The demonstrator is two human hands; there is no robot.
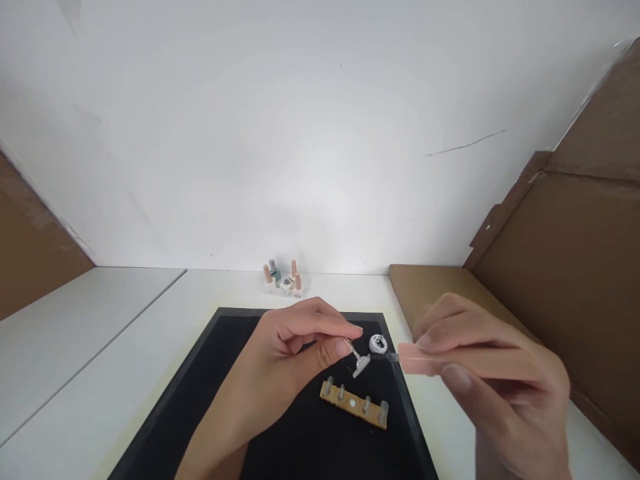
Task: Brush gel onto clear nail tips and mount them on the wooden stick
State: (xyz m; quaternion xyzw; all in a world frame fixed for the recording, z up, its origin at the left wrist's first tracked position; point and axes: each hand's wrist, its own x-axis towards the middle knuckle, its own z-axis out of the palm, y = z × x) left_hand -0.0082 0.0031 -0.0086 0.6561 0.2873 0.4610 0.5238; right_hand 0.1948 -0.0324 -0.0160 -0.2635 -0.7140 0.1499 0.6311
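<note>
My left hand (295, 357) pinches the short stem of a small holder with a pale false nail (361, 366) at its end, held above the black mat. In my right hand (493, 373) is a nail polish brush (416, 359), gripped by its peach cap and lying level. Its bristle tip points left and meets or nearly meets the false nail; I cannot tell which. Below them, a wooden nail stand (353, 403) carries several clear nail tips upright. A small round white container (378, 344) with something dark and shiny inside sits behind the brush.
A clear tray at the back holds several nail polish bottles (270, 283), and one bottle (287, 285) there has no cap. The black mat (200, 400) lies on the white table (145, 340). Cardboard (575, 267) stands on the right and left, with a white wall behind.
</note>
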